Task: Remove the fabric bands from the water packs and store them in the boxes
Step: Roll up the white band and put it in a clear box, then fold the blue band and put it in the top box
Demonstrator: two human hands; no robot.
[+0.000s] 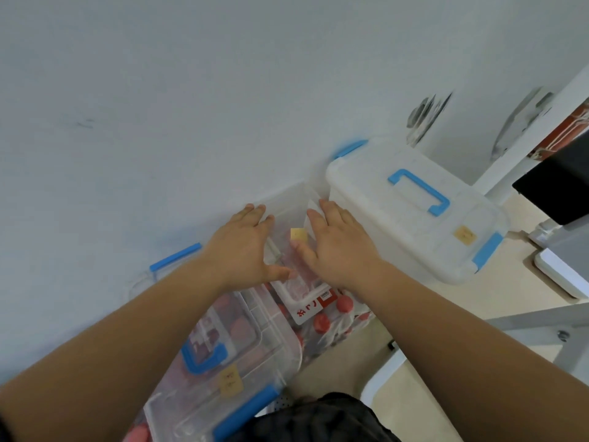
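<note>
A small clear plastic box (pixel 288 199) with a yellow sticker stands against the wall, between two bigger boxes. My left hand (pixel 245 247) lies on its left side and my right hand (pixel 334 247) on its right side, fingers spread and thumbs turned inward at its near rim; both seem to hold it. Just below it lies a water pack (pixel 322 323) of red-capped bottles in clear wrap with a white and red label. No fabric band can be made out. A closed clear box (pixel 223 371) with a blue handle shows red items inside.
A closed white box (pixel 414 218) with a blue handle and blue latches stands at the right by the wall. White table legs (pixel 510 323) and a black object (pixel 561 186) are further right. Dark clothing (pixel 318 419) fills the bottom edge.
</note>
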